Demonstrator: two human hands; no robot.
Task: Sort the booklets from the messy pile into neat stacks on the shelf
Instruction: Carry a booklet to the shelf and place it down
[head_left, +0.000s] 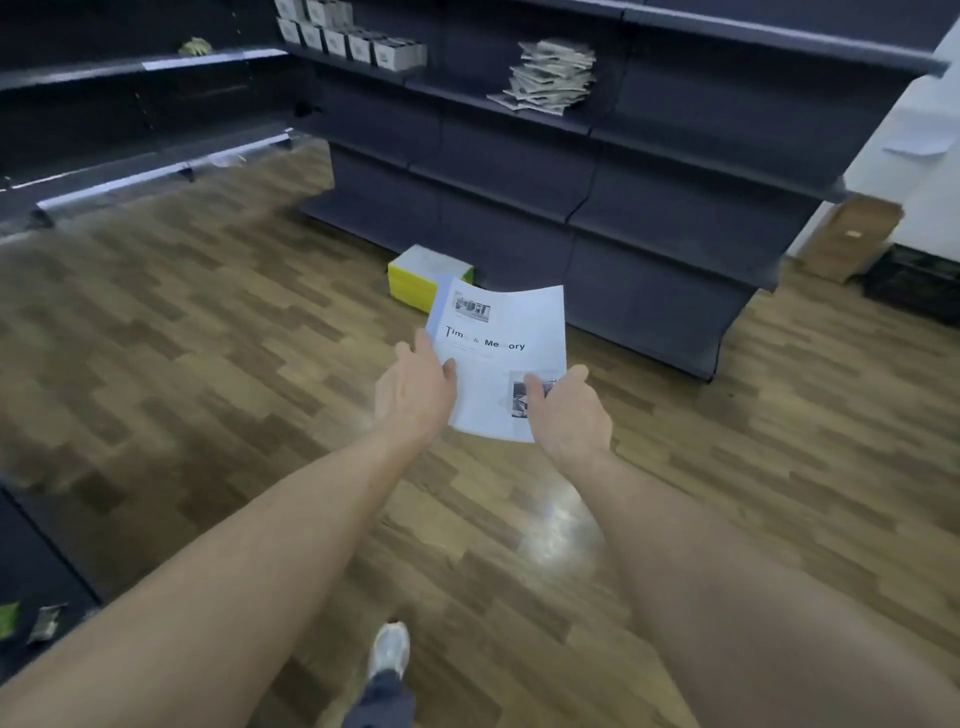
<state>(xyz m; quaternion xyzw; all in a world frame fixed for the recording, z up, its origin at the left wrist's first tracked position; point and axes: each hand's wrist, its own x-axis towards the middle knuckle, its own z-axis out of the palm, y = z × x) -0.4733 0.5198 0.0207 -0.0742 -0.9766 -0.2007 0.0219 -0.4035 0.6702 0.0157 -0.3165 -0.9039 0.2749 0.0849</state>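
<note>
A white booklet (501, 332) titled "Time & Memory" is held out in front of me over the wooden floor. My left hand (415, 389) grips its left edge, thumb on the cover. My right hand (569, 410) grips its lower right corner, thumb on a printed photo. A messy pile of booklets (550, 75) lies on a dark shelf (649, 135) ahead, upper centre. Neat upright rows of booklets (353, 41) stand on the same shelf level further left.
Dark shelving runs along the back and the left side (130, 67). A yellow and white stack (423, 278) sits on the floor by the lowest shelf. A cardboard box (852, 236) and a black crate (914, 286) stand at the right. My shoe (389, 649) is below.
</note>
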